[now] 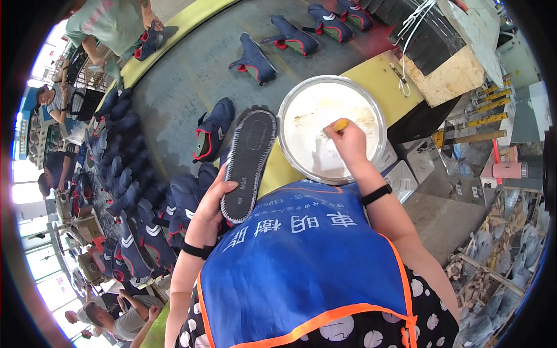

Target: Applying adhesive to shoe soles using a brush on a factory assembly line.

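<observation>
Showing its black sole to the camera, the shoe (pixel 250 153) is in the left hand (pixel 212 200), gripped near its lower end with the thumb across the sole. White stitching zigzags around the sole's whole edge, an oval outline marks its upper end, and small pale marks are stamped nearer the thumb. Just beside it, the right hand (pixel 348 139) is closed in a pinch on a yellow tool (pixel 340 124) over a round tub (pixel 332 78) of white stuff; the fingers cover most of the tool, so it may be a brush, but its lower end is hard to see. The right forearm crosses the tub's near rim.

Below both hands, a blue apron (pixel 301 255) with orange trim bears large white characters and a line of smaller print, and each wrist wears a black band (pixel 198 249). The tub stands between the apron and a grey-green surface (pixel 191 69) with yellow edging. A navy and red shoe lies on that surface near the held one, with a row of others (pixel 252 61) farther up, and many more crowd together on the left. At the upper left, a co-worker (pixel 107 26) holds another shoe. White cables (pixel 413 26) and a pink bottle (pixel 508 170) are on the right.
</observation>
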`<action>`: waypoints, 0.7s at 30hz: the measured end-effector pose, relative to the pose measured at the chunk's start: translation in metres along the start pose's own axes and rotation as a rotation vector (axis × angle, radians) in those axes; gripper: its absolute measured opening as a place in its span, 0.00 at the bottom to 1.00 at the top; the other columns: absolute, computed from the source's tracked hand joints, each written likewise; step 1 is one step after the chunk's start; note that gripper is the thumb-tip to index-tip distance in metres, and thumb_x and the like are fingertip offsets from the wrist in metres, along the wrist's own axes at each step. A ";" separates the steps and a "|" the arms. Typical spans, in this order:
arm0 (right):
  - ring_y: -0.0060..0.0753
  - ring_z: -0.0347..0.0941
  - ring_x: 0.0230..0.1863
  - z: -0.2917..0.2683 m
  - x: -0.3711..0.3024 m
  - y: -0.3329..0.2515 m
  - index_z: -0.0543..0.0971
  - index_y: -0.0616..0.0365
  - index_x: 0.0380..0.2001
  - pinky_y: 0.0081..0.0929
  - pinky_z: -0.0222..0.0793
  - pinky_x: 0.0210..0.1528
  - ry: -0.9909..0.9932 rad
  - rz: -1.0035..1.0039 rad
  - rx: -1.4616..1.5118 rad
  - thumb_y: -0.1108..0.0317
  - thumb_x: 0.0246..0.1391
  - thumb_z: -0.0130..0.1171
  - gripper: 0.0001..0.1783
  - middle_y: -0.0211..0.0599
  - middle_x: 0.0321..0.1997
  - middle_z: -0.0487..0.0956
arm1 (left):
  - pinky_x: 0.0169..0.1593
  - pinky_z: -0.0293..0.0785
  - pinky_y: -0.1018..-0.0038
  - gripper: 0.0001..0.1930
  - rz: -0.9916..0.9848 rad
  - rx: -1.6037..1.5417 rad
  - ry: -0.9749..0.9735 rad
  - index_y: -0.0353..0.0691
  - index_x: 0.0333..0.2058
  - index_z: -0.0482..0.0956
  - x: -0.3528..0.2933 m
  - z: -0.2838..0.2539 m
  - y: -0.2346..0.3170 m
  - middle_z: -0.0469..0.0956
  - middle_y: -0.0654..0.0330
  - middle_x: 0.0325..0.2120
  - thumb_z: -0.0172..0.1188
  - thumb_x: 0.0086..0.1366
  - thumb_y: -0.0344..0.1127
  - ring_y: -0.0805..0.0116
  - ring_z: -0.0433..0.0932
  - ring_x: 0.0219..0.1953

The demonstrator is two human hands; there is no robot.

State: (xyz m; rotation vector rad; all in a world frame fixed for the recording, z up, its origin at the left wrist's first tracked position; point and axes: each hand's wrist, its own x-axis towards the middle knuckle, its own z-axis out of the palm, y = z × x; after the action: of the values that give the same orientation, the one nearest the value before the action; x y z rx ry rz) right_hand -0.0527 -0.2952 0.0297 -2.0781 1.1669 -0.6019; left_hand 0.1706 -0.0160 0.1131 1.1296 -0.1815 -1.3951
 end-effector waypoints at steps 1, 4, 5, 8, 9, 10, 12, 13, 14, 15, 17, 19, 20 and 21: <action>0.41 0.81 0.30 -0.003 0.001 0.001 0.83 0.58 0.33 0.33 0.76 0.35 0.005 0.000 0.007 0.61 0.52 0.71 0.12 0.42 0.29 0.83 | 0.60 0.74 0.69 0.39 -0.031 0.015 -0.045 0.37 0.71 0.55 0.004 0.001 0.004 0.72 0.50 0.59 0.55 0.60 0.31 0.62 0.76 0.57; 0.38 0.81 0.29 -0.024 0.004 0.010 0.83 0.59 0.33 0.30 0.75 0.35 0.237 -0.010 0.164 0.64 0.52 0.72 0.11 0.40 0.28 0.83 | 0.60 0.73 0.69 0.40 -0.099 0.113 -0.115 0.36 0.71 0.55 0.011 0.012 0.016 0.72 0.50 0.59 0.56 0.60 0.32 0.62 0.76 0.57; 0.36 0.82 0.31 -0.037 0.004 0.009 0.83 0.59 0.33 0.29 0.75 0.36 0.172 0.037 -0.003 0.66 0.52 0.72 0.10 0.39 0.31 0.83 | 0.60 0.73 0.70 0.40 -0.130 0.163 -0.138 0.35 0.71 0.55 0.014 0.013 0.019 0.72 0.50 0.59 0.58 0.59 0.35 0.62 0.76 0.56; 0.38 0.81 0.33 -0.059 0.001 -0.019 0.83 0.58 0.34 0.28 0.75 0.37 0.320 -0.258 0.186 0.68 0.52 0.72 0.08 0.38 0.33 0.84 | 0.60 0.73 0.69 0.41 -0.221 0.251 -0.202 0.35 0.70 0.56 0.027 0.027 0.030 0.72 0.50 0.58 0.60 0.59 0.37 0.63 0.76 0.56; 0.35 0.81 0.38 -0.070 -0.007 -0.043 0.84 0.54 0.34 0.28 0.72 0.47 0.258 -0.282 0.322 0.71 0.51 0.72 0.07 0.32 0.35 0.84 | 0.60 0.74 0.69 0.41 -0.248 0.263 -0.251 0.34 0.70 0.57 0.030 0.033 0.034 0.73 0.50 0.57 0.60 0.59 0.39 0.64 0.76 0.56; 0.35 0.81 0.38 -0.078 -0.013 -0.061 0.84 0.54 0.34 0.28 0.72 0.47 0.263 -0.274 0.319 0.71 0.51 0.72 0.07 0.32 0.35 0.84 | 0.60 0.74 0.69 0.41 -0.256 0.266 -0.256 0.34 0.70 0.57 0.031 0.036 0.036 0.73 0.50 0.57 0.60 0.59 0.39 0.64 0.76 0.56; 0.30 0.80 0.41 -0.090 -0.021 -0.085 0.85 0.49 0.34 0.34 0.64 0.59 0.111 -0.617 0.178 0.69 0.50 0.71 0.07 0.26 0.36 0.84 | 0.59 0.74 0.69 0.41 -0.330 0.337 -0.292 0.33 0.69 0.57 0.036 0.044 0.041 0.73 0.49 0.57 0.60 0.60 0.39 0.65 0.76 0.56; 0.30 0.80 0.41 -0.090 -0.024 -0.093 0.85 0.49 0.34 0.34 0.64 0.59 0.117 -0.610 0.177 0.69 0.50 0.71 0.07 0.26 0.36 0.84 | 0.59 0.74 0.69 0.41 -0.336 0.342 -0.297 0.33 0.69 0.57 0.038 0.046 0.043 0.73 0.49 0.57 0.60 0.60 0.39 0.65 0.76 0.56; 0.28 0.80 0.42 -0.089 -0.027 -0.098 0.85 0.46 0.34 0.37 0.59 0.62 0.036 -0.688 0.176 0.68 0.51 0.70 0.07 0.24 0.37 0.84 | 0.59 0.74 0.69 0.41 -0.354 0.350 -0.322 0.32 0.70 0.56 0.041 0.048 0.044 0.73 0.49 0.57 0.60 0.60 0.39 0.64 0.76 0.56; 0.25 0.79 0.43 -0.089 -0.029 -0.100 0.85 0.44 0.35 0.40 0.54 0.65 -0.043 -0.765 0.179 0.66 0.51 0.69 0.07 0.22 0.37 0.84 | 0.59 0.74 0.69 0.41 -0.372 0.362 -0.344 0.32 0.70 0.55 0.042 0.051 0.045 0.73 0.48 0.57 0.60 0.60 0.39 0.64 0.76 0.56; 0.25 0.79 0.42 -0.085 -0.026 -0.092 0.85 0.43 0.35 0.41 0.55 0.65 -0.041 -0.785 0.154 0.66 0.51 0.68 0.06 0.22 0.37 0.84 | 0.60 0.73 0.69 0.42 -0.382 0.360 -0.360 0.32 0.70 0.55 0.042 0.056 0.048 0.73 0.48 0.57 0.60 0.60 0.39 0.64 0.76 0.57; 0.27 0.79 0.41 -0.084 -0.022 -0.085 0.85 0.43 0.33 0.41 0.57 0.63 -0.021 -0.699 0.137 0.67 0.51 0.68 0.05 0.23 0.36 0.83 | 0.60 0.73 0.69 0.43 -0.384 0.349 -0.375 0.32 0.71 0.54 0.040 0.055 0.048 0.72 0.48 0.58 0.60 0.60 0.39 0.63 0.75 0.57; 0.27 0.79 0.41 -0.084 -0.018 -0.076 0.85 0.43 0.33 0.41 0.57 0.63 -0.021 -0.698 0.139 0.67 0.51 0.68 0.05 0.23 0.36 0.83 | 0.61 0.73 0.69 0.44 -0.383 0.300 -0.378 0.32 0.71 0.54 0.038 0.053 0.047 0.72 0.47 0.59 0.61 0.59 0.39 0.63 0.75 0.58; 0.29 0.79 0.40 -0.085 -0.012 -0.064 0.85 0.44 0.33 0.39 0.59 0.61 0.023 -0.573 0.157 0.67 0.52 0.68 0.04 0.23 0.35 0.83 | 0.62 0.72 0.70 0.44 -0.382 0.254 -0.381 0.32 0.71 0.53 0.037 0.051 0.047 0.71 0.47 0.60 0.61 0.58 0.39 0.62 0.74 0.59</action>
State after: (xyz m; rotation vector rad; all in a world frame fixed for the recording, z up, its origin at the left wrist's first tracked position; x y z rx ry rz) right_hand -0.0798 -0.2883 0.1325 -2.2681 0.4979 -0.9470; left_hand 0.1761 -0.0828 0.1536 1.1324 -0.4423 -1.9687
